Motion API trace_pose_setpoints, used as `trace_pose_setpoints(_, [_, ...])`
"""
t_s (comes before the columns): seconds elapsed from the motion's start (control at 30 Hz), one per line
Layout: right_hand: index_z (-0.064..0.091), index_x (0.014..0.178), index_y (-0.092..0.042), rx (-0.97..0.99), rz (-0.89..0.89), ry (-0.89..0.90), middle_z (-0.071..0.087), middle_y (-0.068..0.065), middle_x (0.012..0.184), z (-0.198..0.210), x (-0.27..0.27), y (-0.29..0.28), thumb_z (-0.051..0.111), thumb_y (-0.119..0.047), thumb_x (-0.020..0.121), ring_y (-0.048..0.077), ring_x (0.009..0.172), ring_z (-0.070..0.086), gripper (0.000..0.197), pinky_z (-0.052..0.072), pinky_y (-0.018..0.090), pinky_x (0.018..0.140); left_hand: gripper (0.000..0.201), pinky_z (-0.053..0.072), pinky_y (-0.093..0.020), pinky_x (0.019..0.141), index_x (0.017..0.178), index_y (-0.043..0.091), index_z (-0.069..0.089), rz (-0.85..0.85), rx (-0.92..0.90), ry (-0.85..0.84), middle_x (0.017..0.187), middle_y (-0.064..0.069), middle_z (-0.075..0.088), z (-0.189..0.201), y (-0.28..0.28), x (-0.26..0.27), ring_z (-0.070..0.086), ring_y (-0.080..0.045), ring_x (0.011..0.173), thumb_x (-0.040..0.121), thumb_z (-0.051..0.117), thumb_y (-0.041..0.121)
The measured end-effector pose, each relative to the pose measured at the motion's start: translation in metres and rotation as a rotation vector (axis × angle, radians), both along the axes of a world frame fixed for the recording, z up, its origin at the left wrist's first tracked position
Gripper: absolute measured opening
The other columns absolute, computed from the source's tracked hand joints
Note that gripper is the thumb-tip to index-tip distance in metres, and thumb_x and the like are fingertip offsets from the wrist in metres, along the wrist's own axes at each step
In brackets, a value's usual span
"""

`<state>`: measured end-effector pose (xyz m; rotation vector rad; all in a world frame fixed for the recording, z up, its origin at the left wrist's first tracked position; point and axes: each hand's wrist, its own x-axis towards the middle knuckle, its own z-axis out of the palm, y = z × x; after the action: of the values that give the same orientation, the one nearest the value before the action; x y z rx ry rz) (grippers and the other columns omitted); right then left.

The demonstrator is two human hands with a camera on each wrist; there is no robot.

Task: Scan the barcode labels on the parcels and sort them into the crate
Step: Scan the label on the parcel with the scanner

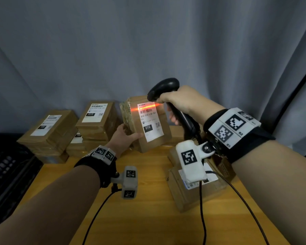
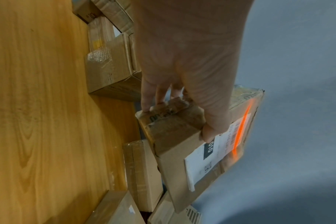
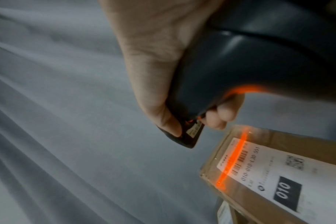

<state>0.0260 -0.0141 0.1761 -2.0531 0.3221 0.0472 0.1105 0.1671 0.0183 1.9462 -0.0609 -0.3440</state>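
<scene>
Behind the wooden table (image 1: 148, 200) hung a big grey curtain (image 1: 148, 41). A black crate (image 1: 9, 170) sat at my left, beside the table. Brown parcels (image 1: 95, 121) were stacked at the back of the table. My left hand (image 1: 124, 137) held one parcel (image 1: 148, 124) up off the table, thumb on the front and fingers (image 2: 146, 94) curled behind it. My right hand (image 1: 182, 99) was wrapped tight around a black barcode scanner (image 1: 163, 88). Its orange light line (image 3: 234, 156) lay across the top of the white label (image 1: 149, 121), just above the barcode.
</scene>
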Motion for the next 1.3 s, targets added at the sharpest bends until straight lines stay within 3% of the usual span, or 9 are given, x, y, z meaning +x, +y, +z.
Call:
trace_pose_setpoints(0.13, [0.065, 0.081, 0.000, -0.048, 0.022, 0.088, 0.064, 0.011, 0.053, 0.011, 0.006, -0.007, 0.066, -0.034, 0.084, 0.024, 0.047, 0.061, 0.034, 0.056, 0.031, 0.053, 0.075, 0.050, -0.021, 0.067, 0.141, 0.012, 0.037, 0.013, -0.018, 0.007, 0.128, -0.005, 0.058, 0.001, 0.000, -0.002, 0.058, -0.020, 0.107, 0.079, 0.077, 0.023])
trace_pose_setpoints(0.37, [0.063, 0.081, -0.001, -0.027, 0.024, 0.101, 0.063, 0.010, 0.053, 0.007, 0.007, -0.016, 0.067, -0.033, 0.084, 0.022, 0.044, 0.059, 0.033, 0.054, 0.026, 0.048, 0.076, 0.053, -0.023, 0.060, 0.141, 0.014, 0.036, 0.003, -0.006, -0.005, 0.127, -0.005, 0.059, 0.002, -0.004, -0.004, 0.061, -0.019, 0.101, 0.078, 0.077, 0.025])
trace_pose_setpoints(0.47, [0.063, 0.082, -0.001, 0.120, 0.019, -0.027, 0.062, 0.011, 0.060, -0.002, 0.005, -0.017, 0.068, -0.029, 0.086, 0.022, 0.049, 0.058, 0.028, 0.053, 0.028, 0.051, 0.073, 0.055, -0.025, 0.059, 0.139, 0.014, 0.038, -0.013, -0.013, -0.008, 0.123, -0.003, 0.060, 0.003, -0.005, -0.005, 0.062, -0.015, 0.093, 0.079, 0.077, 0.025])
trace_pose_setpoints(0.67, [0.060, 0.085, -0.014, 0.163, -0.029, -0.216, 0.054, 0.000, 0.054, -0.054, -0.004, -0.025, 0.070, -0.020, 0.086, 0.017, 0.047, 0.052, 0.012, 0.046, 0.025, 0.047, 0.077, 0.051, -0.047, 0.095, 0.140, 0.017, 0.033, 0.173, -0.213, 0.116, 0.127, -0.007, 0.056, 0.000, 0.000, -0.020, 0.058, -0.025, 0.110, 0.078, 0.075, 0.035])
trace_pose_setpoints(0.8, [0.061, 0.118, -0.022, 0.260, -0.034, -0.131, 0.068, -0.003, 0.102, -0.097, -0.015, -0.027, 0.072, -0.029, 0.085, 0.014, 0.096, 0.063, 0.036, 0.050, 0.025, 0.078, 0.048, 0.052, -0.039, 0.087, 0.124, 0.016, 0.044, 0.342, -0.376, 0.148, 0.114, -0.008, 0.060, 0.005, 0.011, -0.039, 0.060, -0.023, 0.102, 0.087, 0.064, 0.038])
trace_pose_setpoints(0.93, [0.062, 0.114, -0.026, 0.437, 0.041, -0.049, 0.069, -0.001, 0.110, -0.119, -0.018, -0.003, 0.074, -0.027, 0.083, 0.017, 0.108, 0.062, 0.034, 0.045, 0.041, 0.102, 0.044, 0.052, -0.047, 0.092, 0.127, 0.019, 0.047, 0.342, -0.462, 0.114, 0.122, -0.010, 0.060, 0.011, 0.031, -0.054, 0.060, -0.024, 0.105, 0.089, 0.062, 0.035])
trace_pose_setpoints(1.03, [0.065, 0.109, -0.021, 0.460, 0.027, -0.130, 0.072, 0.002, 0.104, -0.126, -0.015, 0.021, 0.075, -0.019, 0.081, 0.021, 0.104, 0.065, 0.030, 0.049, 0.038, 0.096, 0.058, 0.051, -0.050, 0.089, 0.138, 0.044, 0.036, 0.080, -0.418, 0.157, 0.131, 0.003, 0.053, 0.022, 0.058, -0.057, 0.052, -0.021, 0.116, 0.087, 0.063, 0.038])
trace_pose_setpoints(1.1, [0.064, 0.109, -0.022, 0.496, 0.039, -0.172, 0.072, 0.001, 0.103, -0.124, -0.009, 0.038, 0.074, -0.015, 0.082, 0.019, 0.102, 0.066, 0.029, 0.052, 0.033, 0.089, 0.061, 0.055, -0.047, 0.084, 0.138, 0.048, 0.036, 0.035, -0.417, 0.138, 0.132, 0.006, 0.052, 0.033, 0.080, -0.051, 0.050, -0.022, 0.120, 0.086, 0.065, 0.034])
trace_pose_setpoints(1.3, [0.060, 0.119, -0.011, 0.567, 0.066, -0.263, 0.066, 0.000, 0.092, -0.111, 0.036, 0.109, 0.069, -0.012, 0.087, 0.013, 0.080, 0.065, 0.034, 0.057, 0.029, 0.067, 0.043, 0.057, -0.036, 0.076, 0.131, 0.030, 0.049, 0.389, -0.560, -0.083, 0.117, 0.001, 0.060, 0.059, 0.165, 0.003, 0.059, -0.018, 0.107, 0.090, 0.061, 0.025])
